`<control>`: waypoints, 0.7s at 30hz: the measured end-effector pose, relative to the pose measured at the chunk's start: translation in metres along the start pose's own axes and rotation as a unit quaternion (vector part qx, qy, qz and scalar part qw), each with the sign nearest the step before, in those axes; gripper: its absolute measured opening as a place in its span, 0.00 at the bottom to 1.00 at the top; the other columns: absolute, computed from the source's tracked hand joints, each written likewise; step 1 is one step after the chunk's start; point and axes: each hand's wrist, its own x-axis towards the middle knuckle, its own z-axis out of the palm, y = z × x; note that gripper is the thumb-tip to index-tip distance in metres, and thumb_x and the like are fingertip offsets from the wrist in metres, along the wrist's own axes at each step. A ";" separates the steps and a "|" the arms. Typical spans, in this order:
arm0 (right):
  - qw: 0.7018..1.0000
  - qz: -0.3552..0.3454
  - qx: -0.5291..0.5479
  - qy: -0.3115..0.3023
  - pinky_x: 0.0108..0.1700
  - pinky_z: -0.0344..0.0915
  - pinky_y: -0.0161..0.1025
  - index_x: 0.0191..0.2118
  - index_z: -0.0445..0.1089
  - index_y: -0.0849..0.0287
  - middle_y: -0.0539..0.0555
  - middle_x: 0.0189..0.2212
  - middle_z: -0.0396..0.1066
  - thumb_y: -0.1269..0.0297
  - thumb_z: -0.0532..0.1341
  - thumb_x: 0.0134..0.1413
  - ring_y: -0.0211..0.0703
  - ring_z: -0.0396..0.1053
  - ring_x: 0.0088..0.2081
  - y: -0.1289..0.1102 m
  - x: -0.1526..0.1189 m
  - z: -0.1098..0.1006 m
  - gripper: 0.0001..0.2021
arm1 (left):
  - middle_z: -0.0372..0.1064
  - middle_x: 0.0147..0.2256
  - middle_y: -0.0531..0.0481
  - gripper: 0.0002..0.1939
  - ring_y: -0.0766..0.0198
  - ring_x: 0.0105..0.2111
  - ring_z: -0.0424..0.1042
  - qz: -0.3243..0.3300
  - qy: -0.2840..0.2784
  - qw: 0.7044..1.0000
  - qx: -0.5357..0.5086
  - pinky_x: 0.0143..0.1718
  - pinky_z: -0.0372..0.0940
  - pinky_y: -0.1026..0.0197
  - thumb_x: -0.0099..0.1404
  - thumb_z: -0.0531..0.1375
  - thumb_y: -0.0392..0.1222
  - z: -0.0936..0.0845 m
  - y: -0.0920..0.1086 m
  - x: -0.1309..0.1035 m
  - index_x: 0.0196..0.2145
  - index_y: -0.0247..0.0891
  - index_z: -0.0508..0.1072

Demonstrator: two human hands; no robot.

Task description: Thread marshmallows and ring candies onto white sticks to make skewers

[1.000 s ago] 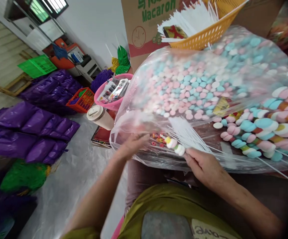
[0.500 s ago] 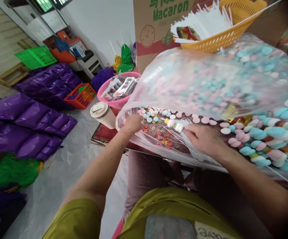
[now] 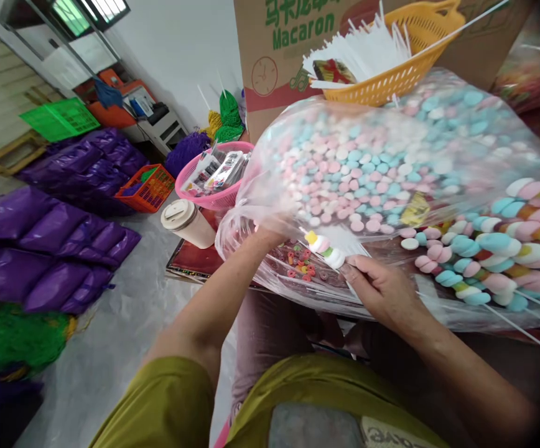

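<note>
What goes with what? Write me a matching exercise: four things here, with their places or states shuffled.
Things:
1. Right hand
2. Left hand
3. Lidded cup
4. Yellow basket

Places or states:
A. Bears a heap of white sticks
B. Reaches to the clear bag, fingertips hidden
C. Grips a candy stick
D. Stands beside the pink basket

Pairs: 1-C, 2-B, 3-D, 4-A

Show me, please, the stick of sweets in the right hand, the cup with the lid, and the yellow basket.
Stick of sweets [image 3: 324,249]: head view, middle of the row of sweets.
Cup [image 3: 197,230]: head view, its side below the lid.
Yellow basket [image 3: 378,89]: head view, its front wall.
</note>
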 end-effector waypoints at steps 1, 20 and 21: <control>1.000 0.004 0.008 0.001 0.23 0.51 0.32 0.21 0.60 0.58 0.47 0.16 0.57 0.60 0.51 0.55 0.34 0.54 0.21 0.000 -0.004 -0.002 0.14 | 0.66 0.43 0.46 0.14 0.62 0.39 0.68 -0.006 -0.011 0.999 -0.036 0.39 0.67 0.55 0.64 0.54 0.45 0.000 0.004 -0.003 0.44 0.34 0.67; 0.949 0.072 0.305 0.022 0.31 0.61 0.35 0.32 0.68 0.58 0.49 0.25 0.65 0.61 0.57 0.51 0.38 0.64 0.30 -0.003 -0.025 0.017 0.07 | 0.68 0.22 0.53 0.12 0.72 0.19 0.66 -0.214 -0.073 0.848 -0.480 0.18 0.60 0.71 0.47 0.67 0.39 0.052 0.034 -0.151 0.30 0.33 0.71; 0.952 0.059 0.300 0.034 0.35 0.62 0.36 0.33 0.68 0.58 0.51 0.29 0.67 0.62 0.57 0.51 0.38 0.64 0.33 -0.002 -0.027 0.017 0.07 | 0.68 0.22 0.53 0.12 0.72 0.19 0.66 -0.218 -0.064 0.846 -0.483 0.18 0.59 0.71 0.47 0.67 0.39 0.056 0.035 -0.150 0.30 0.33 0.71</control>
